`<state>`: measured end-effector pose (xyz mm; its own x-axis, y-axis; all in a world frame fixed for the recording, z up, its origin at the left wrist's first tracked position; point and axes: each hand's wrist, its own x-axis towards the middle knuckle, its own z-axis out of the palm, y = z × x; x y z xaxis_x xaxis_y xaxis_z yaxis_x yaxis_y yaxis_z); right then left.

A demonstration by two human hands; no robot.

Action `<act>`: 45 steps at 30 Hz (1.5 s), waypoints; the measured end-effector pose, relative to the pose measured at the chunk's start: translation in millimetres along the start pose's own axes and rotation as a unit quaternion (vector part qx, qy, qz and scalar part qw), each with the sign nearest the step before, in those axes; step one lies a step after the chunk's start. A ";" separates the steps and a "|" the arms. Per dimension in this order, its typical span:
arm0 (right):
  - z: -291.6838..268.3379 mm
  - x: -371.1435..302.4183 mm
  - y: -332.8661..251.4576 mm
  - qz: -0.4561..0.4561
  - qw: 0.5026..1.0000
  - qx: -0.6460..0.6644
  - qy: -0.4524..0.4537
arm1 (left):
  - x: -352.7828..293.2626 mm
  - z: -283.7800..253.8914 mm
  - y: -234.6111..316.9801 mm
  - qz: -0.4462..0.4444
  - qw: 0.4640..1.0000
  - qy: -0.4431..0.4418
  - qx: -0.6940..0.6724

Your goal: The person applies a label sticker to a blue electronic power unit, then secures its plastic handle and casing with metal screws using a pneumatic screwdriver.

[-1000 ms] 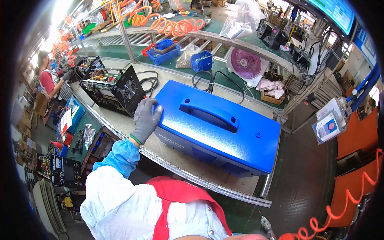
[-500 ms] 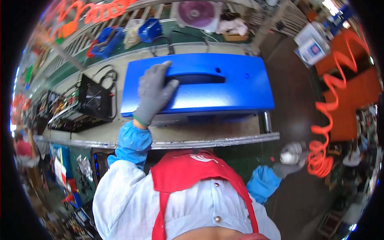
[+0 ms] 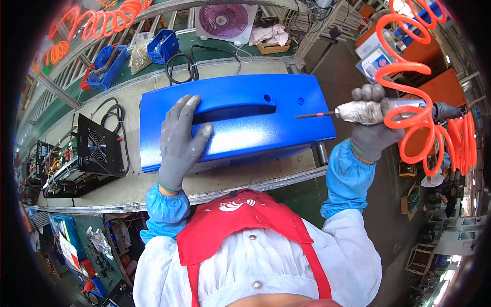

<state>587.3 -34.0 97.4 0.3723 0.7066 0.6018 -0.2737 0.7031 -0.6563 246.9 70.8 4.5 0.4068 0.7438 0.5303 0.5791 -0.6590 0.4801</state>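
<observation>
Screwdriver (image 3: 358, 112) grasped in gloved right hand (image 3: 375, 134); left hand (image 3: 179, 138) unclenched, spread on blue case (image 3: 271, 134) near handle (image 3: 230, 99)

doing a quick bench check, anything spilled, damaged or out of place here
Nothing looks clearly spilled or damaged; the blue case shows no visible dents. The crumpled pale cloth bunched over the wooden box, beside the purple fan, looks a bit untidy.

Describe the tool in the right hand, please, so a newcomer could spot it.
Start at the big blue case on the bench. Beyond its right end, the gloved right hand grips a silvery driver. Unlike the looping orange hose crossing it, it is straight, with a thin dark-and-red bit pointing left.
</observation>
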 end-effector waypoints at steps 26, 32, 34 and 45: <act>13.2 132.5 139.3 0.206 0.880 0.085 -0.420 | 10.3 -1.1 3.6 -0.121 0.989 -0.087 -0.019; 23.3 96.1 127.0 0.276 0.907 0.055 -0.314 | 2.1 -1.6 -0.3 -0.134 0.987 -0.083 -0.013; -37.2 147.3 107.9 0.281 0.923 0.012 -0.263 | 16.6 3.7 2.3 -0.108 0.990 -0.086 -0.032; 10.2 58.3 87.5 0.278 0.942 -0.009 -0.186 | 12.9 -10.6 -5.8 -0.063 0.997 -0.042 -0.017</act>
<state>576.0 69.5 79.7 -0.1627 0.9466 0.2785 -0.3186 0.2167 -0.9228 241.3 83.1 15.9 0.3915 0.8267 0.4041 0.6052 -0.5622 0.5637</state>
